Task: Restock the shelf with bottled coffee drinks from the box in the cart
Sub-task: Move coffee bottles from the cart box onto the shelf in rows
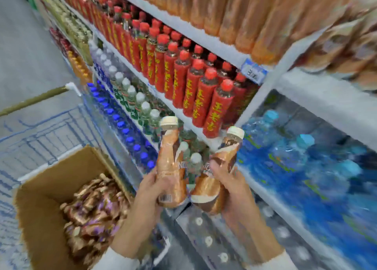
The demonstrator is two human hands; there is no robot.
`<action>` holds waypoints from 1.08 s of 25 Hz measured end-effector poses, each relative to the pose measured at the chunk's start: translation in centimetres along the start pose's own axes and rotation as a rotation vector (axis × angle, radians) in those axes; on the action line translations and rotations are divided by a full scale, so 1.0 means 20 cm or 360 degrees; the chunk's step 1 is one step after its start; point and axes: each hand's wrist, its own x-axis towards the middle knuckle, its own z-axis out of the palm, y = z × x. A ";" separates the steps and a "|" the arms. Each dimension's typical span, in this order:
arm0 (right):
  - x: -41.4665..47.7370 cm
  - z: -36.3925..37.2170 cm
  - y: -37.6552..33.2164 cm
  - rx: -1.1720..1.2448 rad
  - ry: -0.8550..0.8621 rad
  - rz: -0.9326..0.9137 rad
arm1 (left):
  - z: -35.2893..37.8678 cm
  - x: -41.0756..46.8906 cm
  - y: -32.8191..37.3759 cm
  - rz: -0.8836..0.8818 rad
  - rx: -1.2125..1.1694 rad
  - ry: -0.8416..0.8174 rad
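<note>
now | hands (pixel 149 190) (pixel 234 186) grip coffee bottles (pixel 170 167) (pixel 216 180) | between box rim (pixel 114 171), shelf edge (pixel 211 143)

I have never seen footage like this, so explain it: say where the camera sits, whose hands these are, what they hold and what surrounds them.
No machine here: a wide-angle camera worn on a person's head looks down at their own bare hands. The left hand grips a coffee bottle; the right hand grips a second coffee bottle, both caps up. Lower left, a cardboard box in a wire cart holds more bottles. Ahead, the shelves carry rows of red-labelled bottles.
</note>
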 end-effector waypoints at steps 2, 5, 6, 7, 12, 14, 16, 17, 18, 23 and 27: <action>-0.18 -0.19 -0.22 -0.0056 -0.0002 -0.0152 | 0.28 -0.04 0.04 -0.0002 0.0143 -0.0235; -0.38 -0.42 -0.47 -0.0063 0.0127 -0.0367 | 0.63 -0.10 0.08 0.0083 0.0297 -0.0454; -0.44 -0.49 -0.55 -0.0029 0.0190 -0.0456 | 0.75 -0.12 0.09 0.0122 0.0322 -0.0519; -0.49 -0.54 -0.62 -0.0011 0.0248 -0.0539 | 0.86 -0.14 0.10 0.0153 0.0328 -0.0572; -0.63 -0.76 -0.89 0.0021 0.0521 -0.0915 | 1.28 -0.16 0.16 0.0302 0.0359 -0.0835; -0.63 -0.80 -0.97 -0.0012 0.0582 -0.0992 | 1.41 -0.12 0.18 0.0365 0.0410 -0.0866; -0.59 -0.83 -1.04 -0.0056 0.0657 -0.1049 | 1.53 -0.04 0.21 0.0385 0.0411 -0.0916; -0.56 -0.84 -1.07 -0.0097 0.0707 -0.1072 | 1.59 0.02 0.23 0.0395 0.0396 -0.0936; -0.52 -0.84 -1.10 -0.0149 0.0761 -0.1093 | 1.64 0.08 0.25 0.0414 0.0391 -0.0962; -0.28 -0.86 -1.24 -0.0424 0.0966 -0.1216 | 1.81 0.35 0.33 0.0676 0.0637 -0.1088; -0.09 -0.90 -1.27 -0.0640 0.1038 -0.1257 | 1.82 0.55 0.33 0.0762 0.0806 -0.1071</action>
